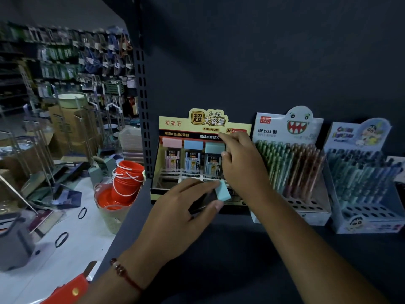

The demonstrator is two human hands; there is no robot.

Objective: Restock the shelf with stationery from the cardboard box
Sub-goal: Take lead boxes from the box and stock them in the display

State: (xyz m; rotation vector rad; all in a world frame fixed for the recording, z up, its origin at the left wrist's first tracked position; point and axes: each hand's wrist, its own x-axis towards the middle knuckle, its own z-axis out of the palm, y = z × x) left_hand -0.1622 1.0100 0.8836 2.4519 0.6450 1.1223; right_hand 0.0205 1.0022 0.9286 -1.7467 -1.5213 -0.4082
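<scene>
The left hand (pixel 186 207) pinched a teal-capped lead case (pixel 215 195). Just behind it, the right hand (pixel 241 163) reached into the yellow display box (pixel 175 128), fingers curled; whether it held anything was unclear.

Yellow display box (pixel 173 125); pink (pixel 172 143), blue (pixel 193 145), teal caps (pixel 214 148); orange buckets (pixel 128 172); dark grey shelf (pixel 219 249).

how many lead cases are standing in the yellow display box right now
3 in the yellow display box's back row: pink-capped case left, blue-capped case middle, teal-capped case right. The right hand may hide more.
</scene>
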